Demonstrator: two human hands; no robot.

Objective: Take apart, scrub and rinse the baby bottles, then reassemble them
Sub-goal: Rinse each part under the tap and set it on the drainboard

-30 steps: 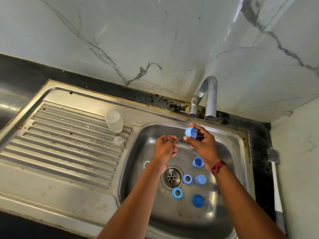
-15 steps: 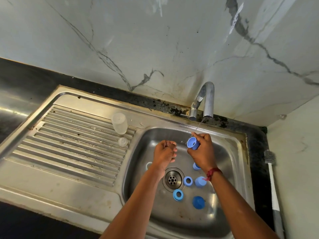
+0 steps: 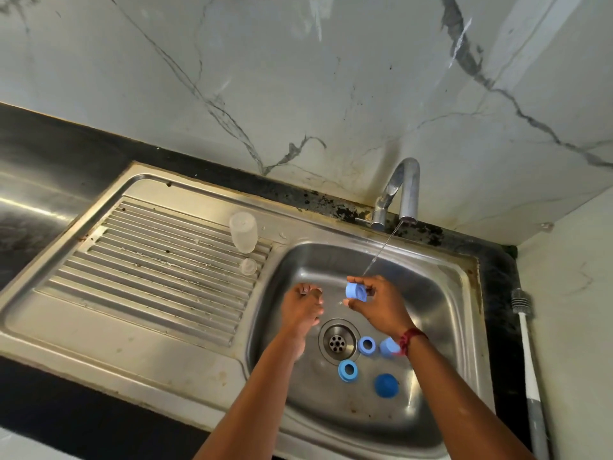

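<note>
My right hand [image 3: 381, 305] pinches a small blue bottle cap [image 3: 356, 292] over the sink basin [image 3: 441, 293], its mouth turned to the left. A thin stream of water [image 3: 381, 250] from the tap [image 3: 403, 190] ends at its fingers. My left hand [image 3: 302, 308] hovers beside it with its fingers curled and nothing visible in them. Two blue rings [image 3: 366, 345] [image 3: 348, 370] and a blue dome cap [image 3: 386, 385] lie near the drain [image 3: 337, 342]. Another blue cap [image 3: 387, 347] is partly hidden behind my right wrist.
A clear bottle body [image 3: 243, 232] stands on the ribbed drainboard [image 3: 149, 260] with a small clear piece [image 3: 248, 266] beside it. A white-handled bottle brush [image 3: 527, 343] leans against the wall at the right. Black counter borders the sink.
My right hand has dropped away from the spout and tipped the blue cap from mouth-up to sideways. My left hand has stayed curled beside it.
</note>
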